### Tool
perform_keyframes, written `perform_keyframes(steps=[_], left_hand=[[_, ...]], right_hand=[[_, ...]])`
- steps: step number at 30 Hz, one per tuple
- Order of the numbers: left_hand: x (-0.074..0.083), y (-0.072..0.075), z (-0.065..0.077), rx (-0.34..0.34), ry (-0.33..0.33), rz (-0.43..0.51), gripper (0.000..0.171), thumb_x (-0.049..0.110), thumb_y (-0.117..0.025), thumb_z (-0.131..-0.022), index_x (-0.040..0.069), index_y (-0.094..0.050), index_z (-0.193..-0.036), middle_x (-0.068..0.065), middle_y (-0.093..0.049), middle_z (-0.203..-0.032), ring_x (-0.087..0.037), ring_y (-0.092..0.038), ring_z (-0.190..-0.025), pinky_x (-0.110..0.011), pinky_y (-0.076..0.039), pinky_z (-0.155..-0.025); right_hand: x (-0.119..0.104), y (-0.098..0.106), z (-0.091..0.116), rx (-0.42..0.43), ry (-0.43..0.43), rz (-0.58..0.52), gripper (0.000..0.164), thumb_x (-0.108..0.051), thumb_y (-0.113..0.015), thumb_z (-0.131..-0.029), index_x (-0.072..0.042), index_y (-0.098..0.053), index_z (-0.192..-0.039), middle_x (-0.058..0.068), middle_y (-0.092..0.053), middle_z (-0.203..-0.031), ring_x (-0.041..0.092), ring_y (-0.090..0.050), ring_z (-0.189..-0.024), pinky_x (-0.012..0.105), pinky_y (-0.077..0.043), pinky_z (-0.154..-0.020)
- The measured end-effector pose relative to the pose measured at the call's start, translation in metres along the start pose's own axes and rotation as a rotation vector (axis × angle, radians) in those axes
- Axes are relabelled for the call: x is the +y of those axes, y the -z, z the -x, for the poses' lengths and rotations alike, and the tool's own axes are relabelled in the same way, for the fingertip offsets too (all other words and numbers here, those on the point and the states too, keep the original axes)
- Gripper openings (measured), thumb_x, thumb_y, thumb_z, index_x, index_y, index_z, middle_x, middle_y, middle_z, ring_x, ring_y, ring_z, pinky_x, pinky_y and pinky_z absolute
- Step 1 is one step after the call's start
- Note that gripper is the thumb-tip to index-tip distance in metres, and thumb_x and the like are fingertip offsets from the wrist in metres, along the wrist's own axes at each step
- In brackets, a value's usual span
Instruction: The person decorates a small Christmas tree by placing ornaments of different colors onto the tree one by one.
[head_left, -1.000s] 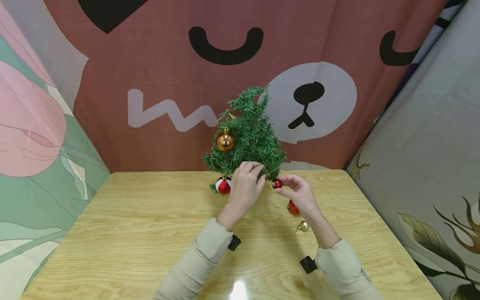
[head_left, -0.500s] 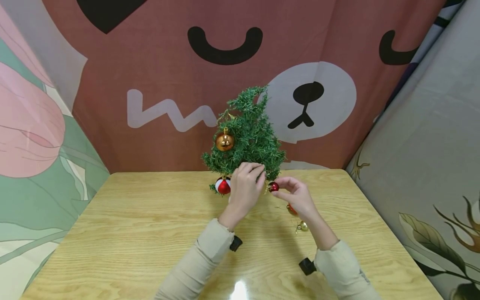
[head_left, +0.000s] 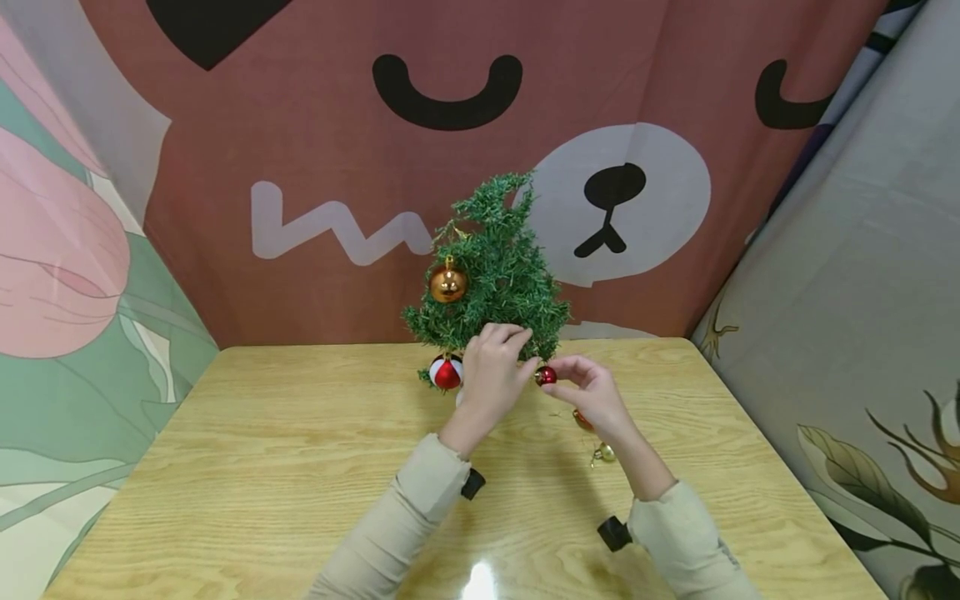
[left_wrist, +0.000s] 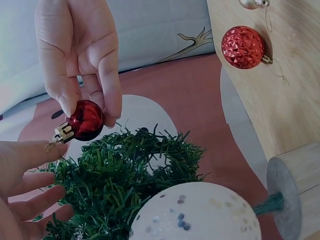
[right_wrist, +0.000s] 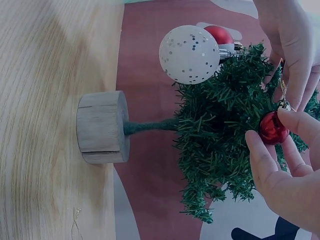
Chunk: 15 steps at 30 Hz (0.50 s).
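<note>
A small green Christmas tree (head_left: 506, 275) stands at the far side of the table on a round wooden base (right_wrist: 102, 127). My right hand (head_left: 596, 396) pinches a small shiny red Christmas ball (left_wrist: 87, 120) between thumb and fingers, beside the lower right branches. The ball's gold cap (left_wrist: 63, 132) and string point toward my left hand (head_left: 491, 367). In the left wrist view the left thumb touches that string, its other fingers spread apart from the thumb. An orange-gold ball (head_left: 448, 284), a red-and-white ball (head_left: 446, 372) and a white speckled ball (right_wrist: 190, 54) hang on the tree.
On the wooden table (head_left: 300, 467), right of the tree, lie a textured red ball (left_wrist: 243, 47) and a small pale gold ball (head_left: 606, 452). A curtain with a bear face (head_left: 337, 167) hangs behind, with patterned curtains at both sides.
My right hand has brought the small red ball slightly left and down, closer to the left thumb. The left thumb has shifted a little outward from its fingers.
</note>
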<state>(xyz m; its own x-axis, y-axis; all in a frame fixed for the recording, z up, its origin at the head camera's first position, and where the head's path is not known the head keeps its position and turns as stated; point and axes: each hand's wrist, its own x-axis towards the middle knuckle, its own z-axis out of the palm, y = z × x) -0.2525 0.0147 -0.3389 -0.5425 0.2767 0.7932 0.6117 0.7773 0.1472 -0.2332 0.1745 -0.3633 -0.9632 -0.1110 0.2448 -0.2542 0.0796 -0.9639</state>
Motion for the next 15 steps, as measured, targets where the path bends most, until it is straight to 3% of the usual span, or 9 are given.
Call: perform_keyframes(steps=[9, 15], left_hand=[[0.0004, -0.0024, -0.0026, -0.031, -0.028, 0.003, 0.031, 0.014, -0.077, -0.068, 0.010, -0.070, -0.097, -0.004, -0.063, -0.096, -0.018, -0.055, -0.087, -0.029, -0.047, -0.065], [0.0009, -0.0023, -0.0025, -0.026, -0.025, -0.062, 0.024, 0.011, -0.072, -0.071, 0.009, -0.071, -0.095, -0.004, -0.064, -0.094, -0.019, -0.056, -0.087, -0.028, -0.047, -0.061]], right_hand=[[0.0040, 0.0011, -0.0007, -0.007, -0.001, -0.007, 0.031, 0.008, -0.065, -0.076, 0.015, -0.052, -0.103, 0.008, -0.058, -0.093, 0.011, -0.056, -0.086, 0.024, -0.048, -0.074], [0.0069, 0.0017, -0.0012, -0.017, 0.021, 0.000, 0.030, 0.007, -0.065, -0.076, 0.015, -0.052, -0.103, 0.013, -0.057, -0.094, 0.012, -0.055, -0.085, 0.023, -0.048, -0.073]])
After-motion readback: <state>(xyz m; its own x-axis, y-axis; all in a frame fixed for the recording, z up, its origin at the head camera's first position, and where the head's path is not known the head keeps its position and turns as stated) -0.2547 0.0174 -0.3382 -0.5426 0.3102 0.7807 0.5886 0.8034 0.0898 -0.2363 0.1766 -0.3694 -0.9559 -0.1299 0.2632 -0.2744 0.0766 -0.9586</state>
